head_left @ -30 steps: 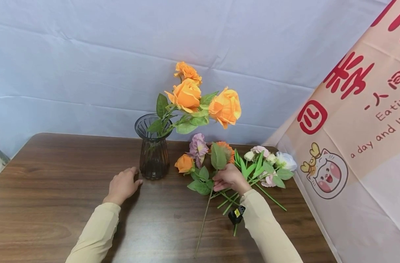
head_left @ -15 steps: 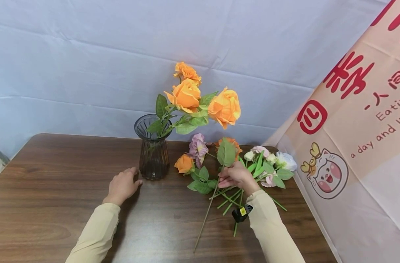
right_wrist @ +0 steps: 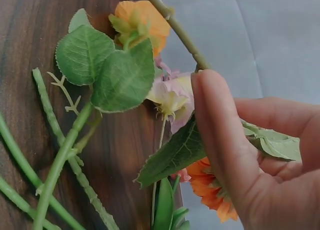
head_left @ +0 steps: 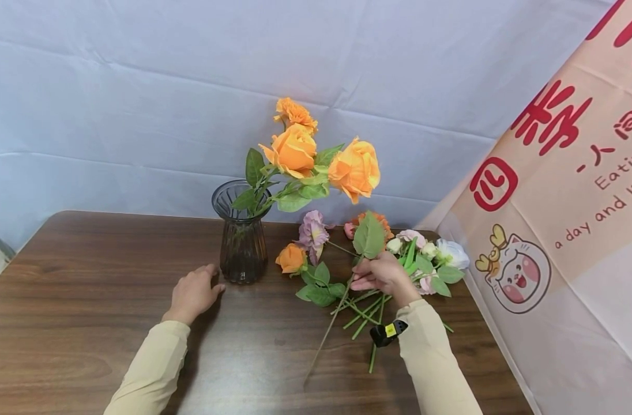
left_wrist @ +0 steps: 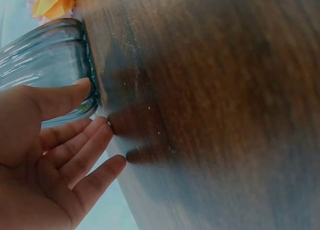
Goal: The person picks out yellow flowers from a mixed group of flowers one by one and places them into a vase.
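Note:
My right hand (head_left: 379, 275) pinches the long stem (head_left: 328, 331) of an orange flower (head_left: 376, 220) with a big green leaf (head_left: 369, 236), and holds it tilted above the table. In the right wrist view the fingers (right_wrist: 216, 135) close round that stem (right_wrist: 176, 29), with the leaf (right_wrist: 180, 151) and the orange bloom (right_wrist: 210, 182) beside them. My left hand (head_left: 194, 293) lies flat on the table with straight fingers (left_wrist: 92, 140), its thumb against the foot of a dark ribbed glass vase (head_left: 241, 237) (left_wrist: 47, 72). The vase holds orange roses (head_left: 295, 151).
A heap of loose flowers lies right of the vase: a small orange rose (head_left: 291, 257), a purple bloom (head_left: 313, 230), pink and white buds (head_left: 430, 253), green stems (head_left: 368, 314). The wooden table (head_left: 87, 300) ends at a printed banner (head_left: 560, 219) on the right; a pale cloth hangs behind.
My right hand has lifted the orange flower's stem and carried it a little up and to the right, so the bloom and leaf stand higher. The left hand has stayed put.

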